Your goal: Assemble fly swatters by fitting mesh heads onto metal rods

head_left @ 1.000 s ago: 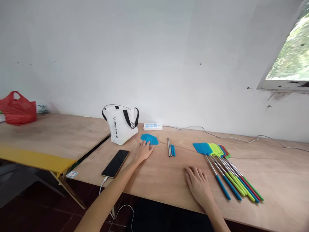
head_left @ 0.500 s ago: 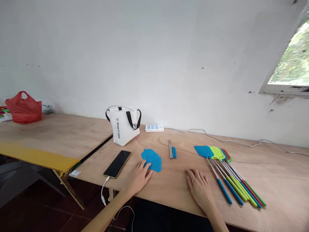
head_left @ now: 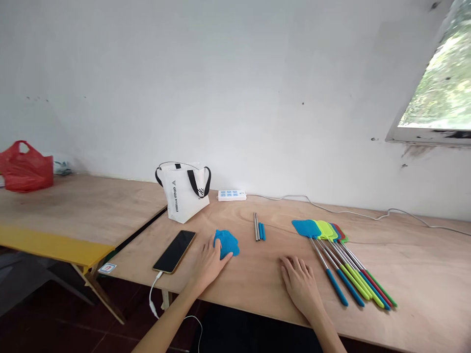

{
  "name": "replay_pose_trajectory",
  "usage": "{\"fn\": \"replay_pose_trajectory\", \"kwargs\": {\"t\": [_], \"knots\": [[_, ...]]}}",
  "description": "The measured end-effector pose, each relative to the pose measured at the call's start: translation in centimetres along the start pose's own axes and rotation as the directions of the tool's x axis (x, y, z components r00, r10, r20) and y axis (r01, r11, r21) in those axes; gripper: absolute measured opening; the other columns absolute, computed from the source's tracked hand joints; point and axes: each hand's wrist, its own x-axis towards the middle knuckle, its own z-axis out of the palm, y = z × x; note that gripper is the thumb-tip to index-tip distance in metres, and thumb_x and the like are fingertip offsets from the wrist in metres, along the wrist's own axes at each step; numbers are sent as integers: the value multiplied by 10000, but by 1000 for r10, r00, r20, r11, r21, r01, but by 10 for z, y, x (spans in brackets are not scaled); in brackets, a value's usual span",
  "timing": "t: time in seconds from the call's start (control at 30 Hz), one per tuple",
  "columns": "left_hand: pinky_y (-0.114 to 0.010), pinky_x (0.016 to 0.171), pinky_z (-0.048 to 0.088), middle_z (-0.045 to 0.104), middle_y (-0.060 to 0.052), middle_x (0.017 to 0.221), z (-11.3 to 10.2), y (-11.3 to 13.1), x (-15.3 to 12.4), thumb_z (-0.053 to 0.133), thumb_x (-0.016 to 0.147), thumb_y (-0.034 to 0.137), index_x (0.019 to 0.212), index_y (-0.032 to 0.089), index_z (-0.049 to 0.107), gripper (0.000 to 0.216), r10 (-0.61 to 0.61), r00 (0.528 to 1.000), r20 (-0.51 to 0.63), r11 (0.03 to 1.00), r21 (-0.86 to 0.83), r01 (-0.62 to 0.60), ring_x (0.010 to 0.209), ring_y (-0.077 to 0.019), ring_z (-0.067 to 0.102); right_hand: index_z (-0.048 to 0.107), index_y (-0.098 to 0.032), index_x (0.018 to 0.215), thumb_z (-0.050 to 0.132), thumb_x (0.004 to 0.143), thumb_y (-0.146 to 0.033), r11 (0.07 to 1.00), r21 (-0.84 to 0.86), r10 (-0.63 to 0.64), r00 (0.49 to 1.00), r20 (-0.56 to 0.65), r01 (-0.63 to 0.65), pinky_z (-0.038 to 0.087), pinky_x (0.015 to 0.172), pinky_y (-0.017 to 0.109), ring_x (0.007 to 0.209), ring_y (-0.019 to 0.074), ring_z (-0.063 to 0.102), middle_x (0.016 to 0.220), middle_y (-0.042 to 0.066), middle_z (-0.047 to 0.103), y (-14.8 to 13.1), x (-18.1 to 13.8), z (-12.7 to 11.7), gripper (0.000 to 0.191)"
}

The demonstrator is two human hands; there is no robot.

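My left hand (head_left: 208,262) rests on the wooden table (head_left: 412,264) with its fingers over the near edge of a blue mesh swatter head (head_left: 227,243), between the black phone (head_left: 174,251) and a short blue-and-metal handle (head_left: 258,229). My right hand (head_left: 301,284) lies flat and open on the table, palm down, holding nothing. Just right of it lies a row of several fly swatters (head_left: 342,260) with blue, green and red heads and metal rods.
A white tote bag (head_left: 183,191) stands behind the phone, with a white power strip (head_left: 231,195) and its cable along the wall. A second table (head_left: 73,206) at left carries a red plastic bag (head_left: 25,172). A yellow bench (head_left: 51,242) stands before it.
My left hand has dragged the blue swatter head from near the tote bag back toward the table's front edge. My right hand has stayed flat in place.
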Motion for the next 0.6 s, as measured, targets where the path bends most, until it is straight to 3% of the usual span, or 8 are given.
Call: {"fn": "replay_pose_trajectory", "kwargs": {"t": [0.13, 0.27, 0.43, 0.6], "knots": [[-485, 1069, 417, 514, -237, 1475, 7, 4, 9, 440, 941, 649, 1406, 113, 468, 710, -20, 1000, -9, 998, 52, 20, 1340, -398, 504, 617, -255, 1224, 340, 1049, -289, 1000, 5, -3, 1000, 3, 3, 417, 930, 411, 1085, 261, 606, 1171, 91, 669, 0, 0, -1, 329], [-471, 1073, 415, 490, -211, 1500, 5, 2, 13, 402, 954, 669, 1497, 131, 419, 764, -15, 1000, 18, 998, 59, 14, 1330, -387, 504, 614, -250, 1220, 339, 1049, -282, 1000, 6, -1, 1000, 1, 1, 412, 931, 411, 1087, 262, 603, 1173, 92, 668, 0, 0, -1, 326], [-455, 1099, 391, 405, -172, 1578, -4, -11, 20, 398, 951, 699, 1526, 206, 434, 758, 4, 992, 122, 999, 41, -9, 1398, -383, 447, 612, -252, 1212, 337, 1046, -278, 1000, 5, -10, 1000, -4, 10, 402, 937, 411, 1085, 261, 599, 1175, 91, 663, 0, 0, -1, 322], [-462, 1057, 415, 463, -183, 1536, -16, -4, 27, 405, 932, 728, 1482, 199, 479, 766, -4, 984, 177, 999, 50, -5, 1347, -404, 497, 616, -255, 1208, 357, 1041, -280, 1000, -5, -11, 1000, -7, 11, 402, 924, 401, 1078, 259, 600, 1158, 91, 665, 0, 0, 1, 309]]}}
